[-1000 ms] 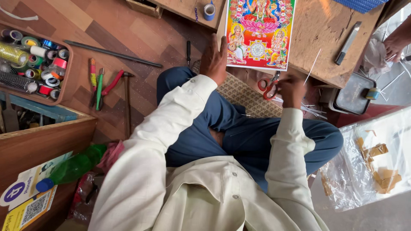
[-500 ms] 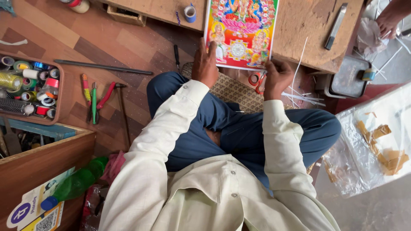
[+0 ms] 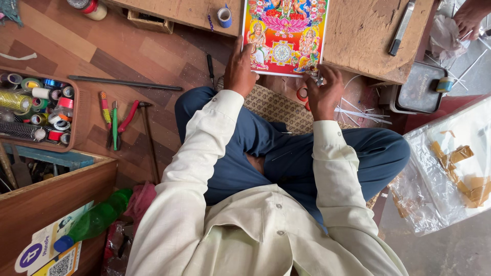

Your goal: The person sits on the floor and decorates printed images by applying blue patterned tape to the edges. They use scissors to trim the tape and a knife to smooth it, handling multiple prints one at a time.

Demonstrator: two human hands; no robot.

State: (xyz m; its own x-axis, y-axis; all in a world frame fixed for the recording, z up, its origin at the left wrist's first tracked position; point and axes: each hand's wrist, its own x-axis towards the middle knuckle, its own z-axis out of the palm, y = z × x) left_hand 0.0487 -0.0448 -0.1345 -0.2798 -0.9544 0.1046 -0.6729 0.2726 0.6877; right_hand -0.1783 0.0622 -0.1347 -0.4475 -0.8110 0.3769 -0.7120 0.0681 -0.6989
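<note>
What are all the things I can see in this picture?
picture print: one, bright multicolour, on the wooden table
scissors: one pair, red handles, beneath the right hand
tape rolls: many, mixed colours, tray at left
hand tools: several, red and green, on the floor
bottle: one, green, lower left
plastic sheet: one, clear, at right
left hand: holds the print's left edge
right hand: at the print's bottom corner

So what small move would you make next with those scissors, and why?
Probably slide the scissors along the bottom edge of the colourful print and snip. The left hand grips the print's lower left corner on the wooden board, and the right hand holds the scissors at its lower right corner, beside thin white offcuts.
</note>
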